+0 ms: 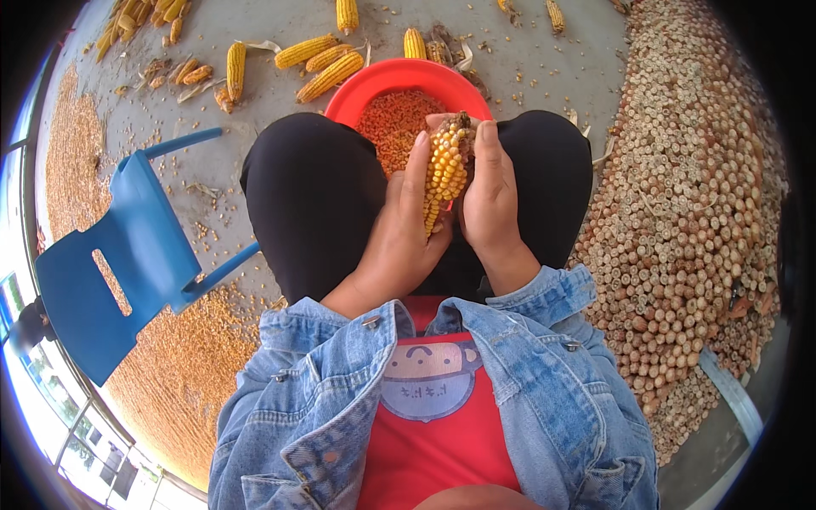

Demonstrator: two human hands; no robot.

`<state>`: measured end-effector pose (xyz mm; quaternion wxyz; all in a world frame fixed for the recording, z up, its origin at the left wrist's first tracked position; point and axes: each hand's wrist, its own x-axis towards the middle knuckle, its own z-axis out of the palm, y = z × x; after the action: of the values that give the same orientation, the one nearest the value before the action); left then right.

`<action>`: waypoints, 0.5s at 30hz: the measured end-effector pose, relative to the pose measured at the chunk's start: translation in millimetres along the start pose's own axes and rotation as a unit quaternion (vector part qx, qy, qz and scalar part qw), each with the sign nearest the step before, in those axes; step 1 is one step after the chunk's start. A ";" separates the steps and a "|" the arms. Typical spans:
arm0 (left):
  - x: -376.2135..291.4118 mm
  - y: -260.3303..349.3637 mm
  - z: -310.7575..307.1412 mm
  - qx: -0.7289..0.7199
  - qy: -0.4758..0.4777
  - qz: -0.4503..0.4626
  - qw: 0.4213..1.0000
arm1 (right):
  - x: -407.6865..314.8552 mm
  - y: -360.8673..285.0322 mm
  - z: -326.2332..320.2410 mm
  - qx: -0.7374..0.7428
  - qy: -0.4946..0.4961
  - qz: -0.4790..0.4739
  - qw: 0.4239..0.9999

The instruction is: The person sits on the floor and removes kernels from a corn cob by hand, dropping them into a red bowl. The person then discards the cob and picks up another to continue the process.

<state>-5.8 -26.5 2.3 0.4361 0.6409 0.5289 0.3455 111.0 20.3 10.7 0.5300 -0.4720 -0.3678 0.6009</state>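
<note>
Between my two hands is a partly shelled corn cob (446, 169), standing nearly upright in the view, its upper end dark and bare of some kernels. My left hand (408, 213) grips its left side, with the thumb along the kernels. On the cob's right side my right hand (491, 185) closes around it, thumb pointing up. Beneath and beyond the hands, between the knees, a red plastic basin (357, 86) holds loose orange and yellow kernels (398, 124). Part of the basin is hidden by the hands and legs.
Several unshelled corn cobs (328, 76) lie on the concrete floor (274, 22) beyond the basin. A blue plastic chair (150, 217) lies at the left, near spread-out kernels (185, 376). A large heap of stacked cobs (688, 255) fills the right side.
</note>
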 end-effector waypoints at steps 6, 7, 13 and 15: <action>-1.2 3.0 -1.3 0.047 -0.016 0.005 0.999 | 2.8 -0.1 0.8 -0.026 0.000 -0.011 1.000; -0.8 2.0 -1.6 0.055 -0.018 0.015 0.998 | 3.0 0.7 -1.8 -0.031 -0.008 -0.027 0.999; -0.7 1.2 1.9 0.019 0.027 0.031 0.999 | 2.4 3.8 1.9 -0.011 0.017 -0.022 1.000; 1.1 0.9 1.5 0.026 0.017 0.031 0.999 | 1.2 2.8 2.0 0.022 0.015 -0.002 1.000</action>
<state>-3.9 -25.8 2.6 0.3995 0.6621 0.5248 0.3558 108.3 21.1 8.4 0.5473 -0.4684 -0.3476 0.6002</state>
